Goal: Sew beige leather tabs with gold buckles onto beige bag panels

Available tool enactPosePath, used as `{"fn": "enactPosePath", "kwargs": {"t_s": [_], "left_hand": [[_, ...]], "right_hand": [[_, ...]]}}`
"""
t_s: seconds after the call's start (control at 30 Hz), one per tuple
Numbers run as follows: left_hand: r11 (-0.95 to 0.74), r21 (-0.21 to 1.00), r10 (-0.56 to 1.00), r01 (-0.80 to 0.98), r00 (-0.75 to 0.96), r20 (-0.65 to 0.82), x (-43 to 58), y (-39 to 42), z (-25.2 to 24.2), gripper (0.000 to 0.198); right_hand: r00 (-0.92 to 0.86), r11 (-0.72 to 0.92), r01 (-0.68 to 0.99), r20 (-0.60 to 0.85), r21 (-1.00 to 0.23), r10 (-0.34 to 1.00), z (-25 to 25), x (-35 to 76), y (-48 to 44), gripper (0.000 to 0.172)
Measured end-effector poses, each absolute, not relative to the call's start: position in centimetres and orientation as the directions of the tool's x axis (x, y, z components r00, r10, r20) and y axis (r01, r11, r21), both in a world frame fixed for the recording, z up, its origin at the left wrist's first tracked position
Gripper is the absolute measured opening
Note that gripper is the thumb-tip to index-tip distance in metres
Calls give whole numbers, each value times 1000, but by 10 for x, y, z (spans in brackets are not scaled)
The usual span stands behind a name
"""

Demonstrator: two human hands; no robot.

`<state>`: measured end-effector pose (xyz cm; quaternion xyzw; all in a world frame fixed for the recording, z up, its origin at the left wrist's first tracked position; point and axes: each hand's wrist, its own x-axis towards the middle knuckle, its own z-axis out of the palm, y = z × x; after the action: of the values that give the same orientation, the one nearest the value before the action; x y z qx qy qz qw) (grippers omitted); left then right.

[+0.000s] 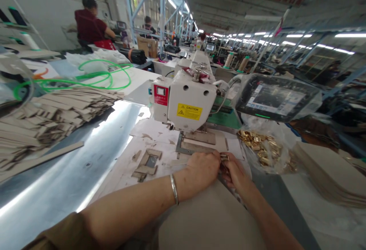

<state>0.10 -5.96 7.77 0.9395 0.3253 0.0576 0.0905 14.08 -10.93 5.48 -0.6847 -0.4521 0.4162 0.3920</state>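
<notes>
My left hand [203, 166], with a silver bangle on the wrist, is curled closed just in front of the white sewing machine [187, 101]. My right hand [233, 171] is closed beside it, and both pinch a small gold metal buckle [224, 157] between them. They rest on a beige strap piece [211, 215] that runs toward me. The metal clamp frame [188, 147] under the machine's head lies just beyond my fingers.
A clear bag of gold buckles [261, 149] sits at the right, below a wrapped touch-screen panel [276, 99]. A big stack of beige straps [48, 122] fills the left, with green tubing [105, 75] behind. Another beige stack [331, 173] lies far right. People work in the background.
</notes>
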Motion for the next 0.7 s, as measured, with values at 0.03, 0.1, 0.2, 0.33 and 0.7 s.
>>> {"fn": "enactPosePath", "kwargs": {"t_s": [0.03,0.1,0.2,0.33,0.7], "left_hand": [[-782,199,611,591,789,60,2,-60,75,19],[-801,185,590,570,804,77,5,-60,69,21],[-796,244,586,554,806,85,10,-57,61,27],[-765,343,613,546,780,125,15,-48,59,39],[-720,113,692,685,696,193,-9,-27,24,59]], "right_hand": [[219,-193,441,-104,-876,970,54,140,-112,22],[130,-51,694,55,-718,990,55,137,-117,24],[39,-5,882,64,-471,997,56,136,-121,37],[61,-17,913,96,-408,993,56,152,-107,34],[41,-548,560,-640,-621,767,69,186,-33,41]]}}
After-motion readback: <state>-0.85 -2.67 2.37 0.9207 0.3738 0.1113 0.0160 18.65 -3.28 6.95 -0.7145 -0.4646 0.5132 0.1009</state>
